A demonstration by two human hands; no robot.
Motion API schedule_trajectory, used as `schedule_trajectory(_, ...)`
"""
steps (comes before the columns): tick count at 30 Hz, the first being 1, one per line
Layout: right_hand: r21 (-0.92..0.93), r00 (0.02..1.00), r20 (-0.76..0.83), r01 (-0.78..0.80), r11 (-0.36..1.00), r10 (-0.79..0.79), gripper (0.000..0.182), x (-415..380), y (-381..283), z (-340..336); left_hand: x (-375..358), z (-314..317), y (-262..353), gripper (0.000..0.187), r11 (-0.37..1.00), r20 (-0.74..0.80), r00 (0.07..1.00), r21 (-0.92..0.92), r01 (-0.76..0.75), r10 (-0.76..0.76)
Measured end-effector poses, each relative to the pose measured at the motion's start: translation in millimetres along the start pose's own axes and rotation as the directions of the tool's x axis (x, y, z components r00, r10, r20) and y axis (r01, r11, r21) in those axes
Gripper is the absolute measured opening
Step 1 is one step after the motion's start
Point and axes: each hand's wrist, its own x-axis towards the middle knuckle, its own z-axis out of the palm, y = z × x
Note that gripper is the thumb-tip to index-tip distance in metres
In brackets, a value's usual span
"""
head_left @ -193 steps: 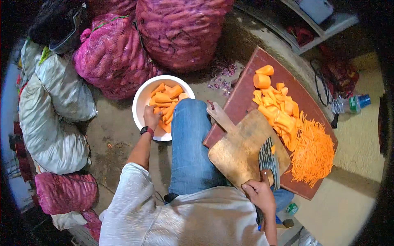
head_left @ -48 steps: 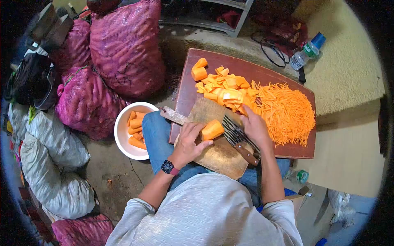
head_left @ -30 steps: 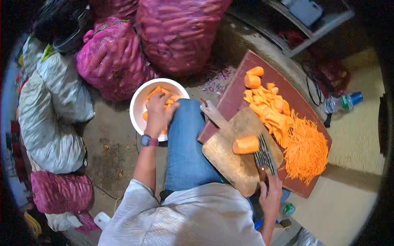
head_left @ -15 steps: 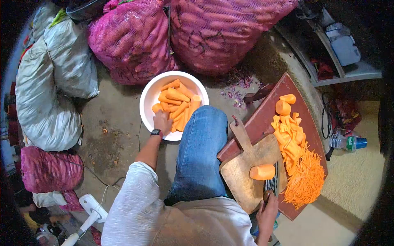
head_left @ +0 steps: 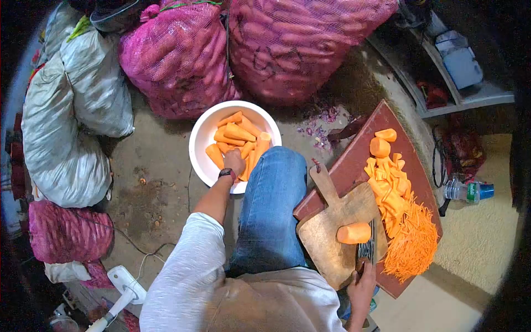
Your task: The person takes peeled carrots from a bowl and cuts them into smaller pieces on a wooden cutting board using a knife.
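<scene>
My left hand (head_left: 235, 161) reaches into a white bowl (head_left: 196, 135) of peeled carrots (head_left: 239, 132). Its back faces up and its fingertips are hidden among the carrots, so whether it grips one does not show. At the lower right, my right hand (head_left: 362, 283) is closed around the handle of a knife (head_left: 365, 249), whose dark blade lies along the right side of a wooden cutting board (head_left: 321, 243). A thick, cut piece of carrot (head_left: 354, 233) lies on the board beside the blade.
The board rests on a reddish-brown tabletop (head_left: 381, 124) with carrot slices (head_left: 390, 193) and a heap of carrot shreds (head_left: 412, 243). Pink mesh sacks of carrots (head_left: 298, 50) stand beyond the bowl. White sacks (head_left: 61, 149) are at left; a plastic bottle (head_left: 470, 191) lies at right.
My left hand has moved right within the bowl, from its left side toward the middle of the carrots. The right hand and knife stay in place.
</scene>
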Motion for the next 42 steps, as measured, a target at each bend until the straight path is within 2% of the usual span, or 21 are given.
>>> schedule_trajectory(2,-0.004,1.0,-0.012,0.019,1.0,-0.019,0.043,0.6,-1.1,-0.5,-1.3,12.2,-1.0,0.025,0.999,-0.151,0.988,-0.031,0.021,-0.026)
schedule_trajectory(3,-0.011,0.999,-0.017,0.036,0.999,-0.037,0.043,0.1,-1.1,-1.3,-5.7,7.7,1.8,0.025,0.999,-0.152,0.988,-0.029,0.013,-0.017)
schedule_trajectory(5,-0.021,0.999,-0.031,0.032,0.999,-0.033,0.043,-0.5,0.3,0.2,-15.1,-11.5,3.0,0.021,0.967,-0.067,0.995,-0.248,0.059,-0.078)
schedule_trajectory(6,-0.035,0.999,-0.038,0.03,0.999,-0.032,0.043,-0.9,1.1,2.2,-11.0,-4.5,-9.4,0.026,0.934,-0.003,0.994,-0.343,0.103,-0.11)
schedule_trajectory(9,0.005,0.994,-0.064,0.084,0.996,-0.084,0.046,0.0,9.2,2.6,-24.9,-31.6,-17.1,0.025,0.895,0.057,0.998,-0.441,0.06,-0.039)
schedule_trajectory(11,0.035,0.993,-0.074,0.089,0.995,-0.086,0.045,-1.4,9.1,-3.4,-21.4,-31.8,-40.7,0.018,0.679,0.141,0.986,-0.715,0.166,-0.093)
schedule_trajectory(13,0.069,0.992,-0.092,0.098,0.993,-0.091,0.043,-1.3,13.2,-6.6,-59.8,-101.8,7.8,0.017,0.653,0.106,0.99,-0.744,0.141,-0.094)
schedule_trajectory(15,0.075,0.981,-0.095,0.177,0.981,-0.169,0.042,-0.7,21.9,-6.0,-97.6,-148.1,51.7,0.017,0.483,-0.069,0.996,-0.875,-0.037,-0.049)
schedule_trajectory(19,0.089,0.974,-0.14,0.193,0.977,-0.18,0.045,-2.3,33.1,3.8,-156.8,-213.2,141.4,0.021,0.522,-0.236,0.97,-0.821,-0.233,0.063)
schedule_trajectory(21,0.09,0.971,-0.171,0.182,0.979,-0.165,0.045,-3.3,37.5,9.0,-189.5,-226.8,184.6,0.033,0.475,-0.2,0.931,-0.815,-0.332,0.307)
schedule_trajectory(23,0.121,0.968,-0.173,0.206,0.971,-0.184,0.044,0.0,50.3,20.1,-234.6,-235.8,230.2,0.043,0.612,-0.234,0.804,-0.543,-0.574,0.547)
schedule_trajectory(25,0.185,0.965,-0.212,0.197,0.963,-0.156,0.04,-4.1,50.6,20.5,-274.0,-229.8,267.0,0.047,0.51,-0.239,0.596,-0.337,-0.791,0.767)
schedule_trajectory(27,0.257,0.94,-0.276,0.276,0.926,-0.203,0.033,-8.2,53.5,18.8,-302.8,-215.6,294.5,0.047,0.318,-0.204,0.346,-0.159,-0.935,0.916)
schedule_trajectory(29,0.356,0.959,-0.261,0.201,0.913,-0.109,0.029,-19.6,57.0,14.9,-322.0,-191.7,308.9,0.044,0.235,-0.145,0.261,-0.174,-0.956,0.954)
schedule_trajectory(31,0.449,0.974,-0.227,0.118,0.886,-0.015,0.025,-30.4,62.9,13.9,-327.6,-165.9,309.8,0.044,0.222,-0.084,0.233,-0.119,-0.968,0.969)
schedule_trajectory(33,0.626,0.966,-0.242,0.084,0.776,0.091,0.022,-38.3,70.5,10.4,-327.4,-148.4,310.7,0.044,0.184,-0.022,0.185,-0.039,-0.982,0.983)
schedule_trajectory(35,0.632,0.966,-0.242,0.083,0.771,0.094,0.021,-48.4,69.6,-0.9,-323.8,-138.2,308.6,0.043,0.165,-0.015,0.165,0.016,-0.986,0.986)
schedule_trajectory(37,0.757,0.967,-0.225,0.094,0.647,0.122,0.029,-54.6,61.1,-5.9,-322.3,-134.4,310.1,0.034,0.116,-0.07,0.11,0.09,-0.989,0.991)
schedule_trajectory(38,0.76,0.967,-0.221,0.089,0.644,0.126,0.029,-60.1,53.6,-11.3,-320.9,-130.8,307.3,0.045,0.116,-0.055,0.11,0.112,-0.987,0.992)
schedule_trajectory(41,0.774,0.978,-0.127,-0.006,0.633,0.164,0.04,-72.1,33.7,-19.0,-320.6,-124.3,309.8,0.047,0.103,-0.055,0.097,0.125,-0.987,0.994)
schedule_trajectory(42,0.735,0.975,-0.2,0.08,0.673,0.102,0.045,-75.7,32.0,-14.5,-320.5,-123.2,311.5,0.047,0.102,-0.044,0.097,0.118,-0.988,0.994)
